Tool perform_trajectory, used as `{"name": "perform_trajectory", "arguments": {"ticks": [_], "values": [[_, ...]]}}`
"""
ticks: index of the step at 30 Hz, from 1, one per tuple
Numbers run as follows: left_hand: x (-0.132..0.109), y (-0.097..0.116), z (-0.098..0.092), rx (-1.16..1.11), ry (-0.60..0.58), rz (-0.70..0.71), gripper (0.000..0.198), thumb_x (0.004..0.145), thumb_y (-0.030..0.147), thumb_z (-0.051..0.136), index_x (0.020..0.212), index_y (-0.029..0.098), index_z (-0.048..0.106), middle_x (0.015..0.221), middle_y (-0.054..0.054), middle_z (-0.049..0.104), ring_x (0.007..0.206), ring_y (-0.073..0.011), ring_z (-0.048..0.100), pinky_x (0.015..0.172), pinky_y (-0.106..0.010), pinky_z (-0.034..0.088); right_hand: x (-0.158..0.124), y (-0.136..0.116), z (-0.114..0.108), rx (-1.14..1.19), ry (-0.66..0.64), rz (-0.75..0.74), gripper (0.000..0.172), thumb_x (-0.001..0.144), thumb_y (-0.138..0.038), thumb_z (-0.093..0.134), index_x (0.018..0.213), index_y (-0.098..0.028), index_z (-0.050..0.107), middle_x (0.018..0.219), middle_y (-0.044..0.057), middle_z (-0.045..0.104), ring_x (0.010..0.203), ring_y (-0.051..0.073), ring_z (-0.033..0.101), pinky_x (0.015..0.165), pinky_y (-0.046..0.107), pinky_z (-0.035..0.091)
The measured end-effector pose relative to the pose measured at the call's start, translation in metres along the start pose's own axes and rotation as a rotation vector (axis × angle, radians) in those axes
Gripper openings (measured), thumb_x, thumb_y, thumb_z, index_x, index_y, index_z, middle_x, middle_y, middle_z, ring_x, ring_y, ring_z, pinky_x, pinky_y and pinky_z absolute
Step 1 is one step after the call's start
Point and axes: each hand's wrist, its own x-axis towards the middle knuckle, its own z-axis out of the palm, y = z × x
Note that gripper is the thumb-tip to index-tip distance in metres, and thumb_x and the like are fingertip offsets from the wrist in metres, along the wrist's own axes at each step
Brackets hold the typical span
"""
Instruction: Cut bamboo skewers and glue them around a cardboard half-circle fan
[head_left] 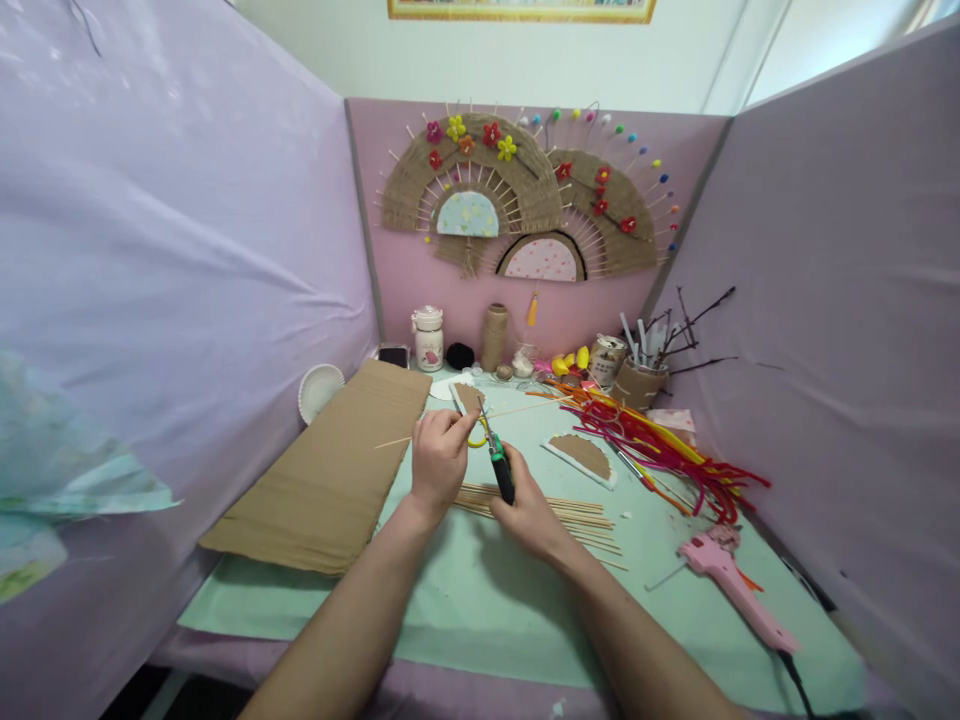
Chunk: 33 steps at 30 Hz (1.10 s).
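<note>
My left hand point(440, 458) is closed around a thin wooden stick point(525, 409), which pokes out on both sides of the fist. In my right hand point(531, 508) is a pair of pliers point(501, 468) with black and green handles. Their narrow jaws point up and away, close to my left fingertips and the stick; whether they grip it I cannot tell. Below both hands, several more wooden sticks point(577, 515) lie side by side on the green tablecloth point(465, 620). Just behind my left hand sits a small cardboard half-circle with white edging point(466, 396), partly covered.
A large cardboard sheet point(337, 470) lies at left. On the right are another cardboard half-circle point(581, 456), colourful pipe cleaners point(660, 440) and a pink glue gun point(735, 590). A twine spool point(494, 338) and white jar point(429, 340) stand behind, below decorated fans point(472, 170).
</note>
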Motion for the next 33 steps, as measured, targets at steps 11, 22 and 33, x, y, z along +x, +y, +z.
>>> {"name": "perform_trajectory", "arguments": {"ticks": [11,22,33], "values": [[0.000,0.001,-0.001,0.031,-0.054,-0.035,0.023,0.096,0.023,0.049,0.099,0.023,0.072,0.078,-0.004,0.064,0.080,-0.0181,0.051,0.074,-0.032,0.034,-0.001,-0.004,-0.001,0.050,-0.030,0.058,0.063,0.064,-0.012,0.048,0.126,-0.019,0.040,0.116,0.009,0.055,0.109,0.023,0.054,0.096,0.041,0.044],[0.001,0.000,0.000,0.079,-0.100,-0.026,0.022,0.095,0.023,0.051,0.100,0.025,0.073,0.078,-0.003,0.065,0.080,-0.0188,0.051,0.073,-0.032,0.033,-0.001,-0.002,0.001,0.045,0.052,0.126,0.040,0.065,-0.017,0.049,0.104,-0.022,0.044,0.085,-0.001,0.053,0.078,0.018,0.052,0.074,0.033,0.043],[-0.001,-0.006,0.008,-0.135,-0.097,-0.040,0.025,0.099,0.024,0.043,0.107,0.018,0.065,0.085,-0.006,0.067,0.085,-0.0189,0.056,0.077,-0.031,0.043,0.014,0.002,-0.021,0.429,0.269,0.243,0.045,0.065,-0.027,0.057,0.109,-0.022,0.048,0.086,-0.002,0.053,0.070,0.015,0.048,0.067,0.031,0.040]]}}
